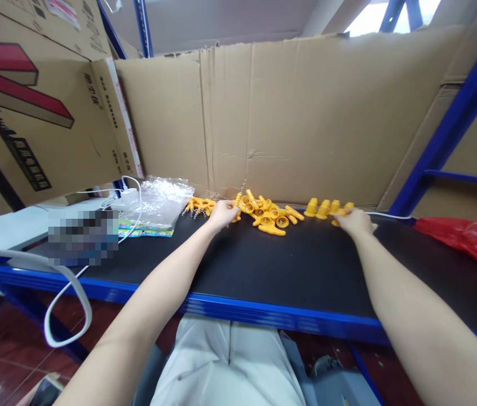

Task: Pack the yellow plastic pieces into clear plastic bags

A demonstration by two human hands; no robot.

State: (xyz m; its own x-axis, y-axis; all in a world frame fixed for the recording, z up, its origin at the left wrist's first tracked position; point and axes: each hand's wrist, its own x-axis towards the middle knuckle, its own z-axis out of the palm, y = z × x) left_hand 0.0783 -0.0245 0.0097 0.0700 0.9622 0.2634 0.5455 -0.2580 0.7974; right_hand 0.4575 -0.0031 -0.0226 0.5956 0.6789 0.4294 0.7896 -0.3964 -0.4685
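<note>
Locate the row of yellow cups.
Head view, right of centre: the yellow cups stand on the black tabletop, just right of the loose yellow pile, with the right hand at the row's right end.

One head-worn view, on me, facing forward and down. My lap [230, 361] sits under the lens, bottom centre; forearms [149, 299] enter from the lower corners, close. Left hand [224, 215] and right hand [356, 221] farther off, mid-frame; cardboard wall [306, 118] behind, facing camera.
</note>
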